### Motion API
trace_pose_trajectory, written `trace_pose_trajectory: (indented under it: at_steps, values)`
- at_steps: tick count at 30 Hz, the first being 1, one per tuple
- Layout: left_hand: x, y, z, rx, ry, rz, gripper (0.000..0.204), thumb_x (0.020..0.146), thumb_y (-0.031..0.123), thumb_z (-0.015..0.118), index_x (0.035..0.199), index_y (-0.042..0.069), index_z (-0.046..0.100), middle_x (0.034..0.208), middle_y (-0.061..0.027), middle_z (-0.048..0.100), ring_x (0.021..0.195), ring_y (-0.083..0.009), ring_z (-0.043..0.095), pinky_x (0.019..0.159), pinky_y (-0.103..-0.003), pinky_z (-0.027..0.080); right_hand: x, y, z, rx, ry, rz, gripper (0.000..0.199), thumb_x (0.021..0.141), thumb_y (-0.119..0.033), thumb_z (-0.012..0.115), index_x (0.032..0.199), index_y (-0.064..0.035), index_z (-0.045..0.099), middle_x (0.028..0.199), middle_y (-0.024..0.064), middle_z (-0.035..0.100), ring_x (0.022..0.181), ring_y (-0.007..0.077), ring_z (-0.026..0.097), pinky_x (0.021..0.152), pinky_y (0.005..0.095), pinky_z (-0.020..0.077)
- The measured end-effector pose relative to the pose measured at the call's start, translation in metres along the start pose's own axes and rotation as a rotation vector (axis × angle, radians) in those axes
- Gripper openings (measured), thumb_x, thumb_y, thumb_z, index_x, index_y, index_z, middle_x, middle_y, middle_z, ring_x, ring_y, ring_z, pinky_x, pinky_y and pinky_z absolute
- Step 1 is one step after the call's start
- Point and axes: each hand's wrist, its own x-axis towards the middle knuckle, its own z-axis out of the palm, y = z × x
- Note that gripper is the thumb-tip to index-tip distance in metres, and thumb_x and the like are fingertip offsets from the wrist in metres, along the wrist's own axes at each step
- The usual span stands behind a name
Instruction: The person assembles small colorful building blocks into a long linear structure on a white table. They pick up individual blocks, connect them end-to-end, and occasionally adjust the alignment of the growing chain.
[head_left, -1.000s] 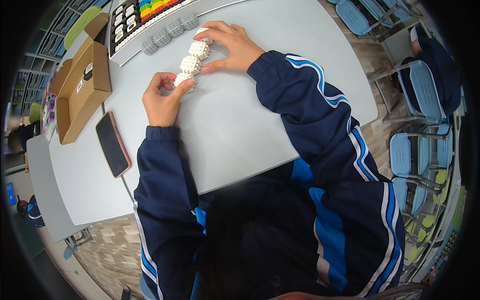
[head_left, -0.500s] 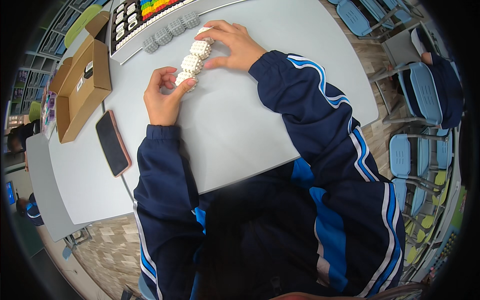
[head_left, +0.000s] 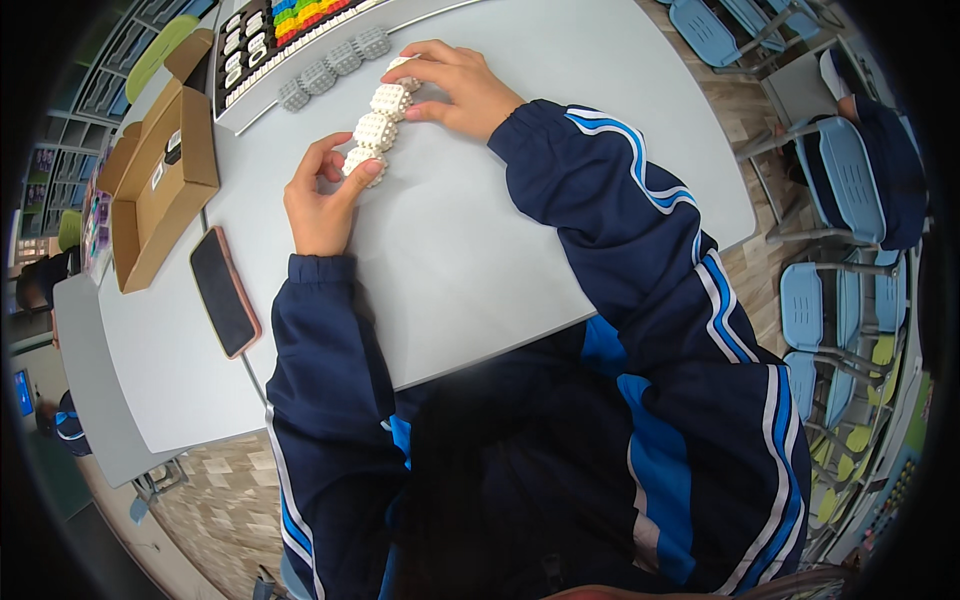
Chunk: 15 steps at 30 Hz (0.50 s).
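A chain of several knobbly white building blocks (head_left: pixel 376 131) slants across the far part of the pale table, between my hands. My left hand (head_left: pixel 322 190) grips its near end, thumb on one side and fingers on the other. At the far end, my right hand (head_left: pixel 455 88) closes on the last white block, its fingertips partly covering it; its thumb touches the chain lower down. Just beyond lies a similar row of grey knobbly blocks (head_left: pixel 335 68), touched by neither hand.
A tray of coloured and white parts (head_left: pixel 290 40) stands at the far edge. To the left are an open cardboard box (head_left: pixel 160 190) and a phone (head_left: pixel 225 292) lying flat. Blue chairs (head_left: pixel 850 180) stand on the right, with a person seated there.
The view has shifted slightly. My hands still hold the white chain at both ends, in nearly the same pose.
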Motion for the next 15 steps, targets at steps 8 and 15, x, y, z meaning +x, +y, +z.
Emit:
trace_pose_trajectory:
  at_steps: [8, 15]
  values:
    - [-0.0004, 0.0028, -0.0008, 0.004, -0.014, -0.016, 0.046, 0.072, 0.027, 0.087, 0.111, 0.008, 0.071, 0.079, 0.0029, 0.051, 0.074, -0.0107, 0.045, 0.070, -0.025, 0.042, -0.0005, 0.0002, 0.0004, 0.006, -0.007, 0.001, 0.041, 0.085, -0.026, 0.072, 0.125, -0.0262, 0.064, 0.138, 0.0050, 0.051, 0.122, 0.0292, 0.050, 0.111, 0.0440, 0.0295]
    - [0.0000, 0.0020, 0.0002, -0.009, -0.026, -0.005, 0.045, 0.073, 0.027, 0.086, 0.112, 0.009, 0.072, 0.080, 0.0031, 0.050, 0.074, -0.0107, 0.043, 0.071, -0.025, 0.042, -0.0003, 0.0009, -0.0005, 0.016, -0.013, -0.006, 0.040, 0.085, -0.027, 0.072, 0.124, -0.0261, 0.064, 0.138, 0.0047, 0.051, 0.121, 0.0293, 0.051, 0.111, 0.0440, 0.0297]
